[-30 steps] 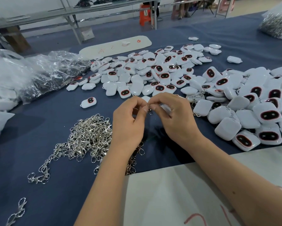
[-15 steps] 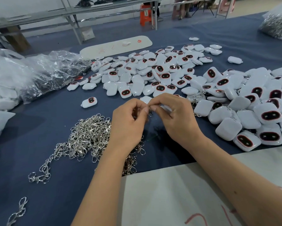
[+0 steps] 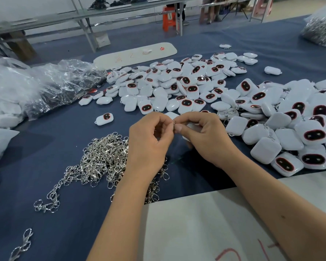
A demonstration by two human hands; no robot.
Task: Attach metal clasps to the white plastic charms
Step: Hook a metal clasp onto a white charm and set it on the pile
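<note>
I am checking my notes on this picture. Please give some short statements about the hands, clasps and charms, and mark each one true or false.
1. The clasp pile lies left of the left hand. True.
2. Both hands rest flat on the cloth. False: they meet, pinching a small ring.
3. The big charm heap lies to the right. True.
4. The right hand holds scissors. False: it holds a white charm.

Soft, even indoor light, fairly bright — only faint shadows lie on the worktop [image 3: 45, 147] under the forearms. Glare glints off the clear bags [image 3: 51, 87] at 9 o'clock. Wide-angle bending curves the edges — far background slightly soft and hazy.
</note>
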